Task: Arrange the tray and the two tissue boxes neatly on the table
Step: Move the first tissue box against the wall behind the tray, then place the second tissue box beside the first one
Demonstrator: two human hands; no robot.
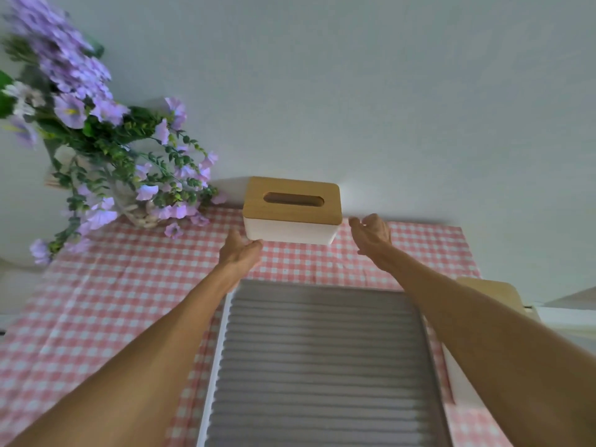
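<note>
Tissue box (292, 211) behind tray (322, 359)

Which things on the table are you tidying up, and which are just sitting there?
For the job: tissue box at the wall, between both hands; grey ribbed tray; second tissue box, partly hidden by the right arm.

Just there: purple flowers, pink checked tablecloth.

Both hands (240, 251) (372, 235) outstretched, fingers spread
</note>
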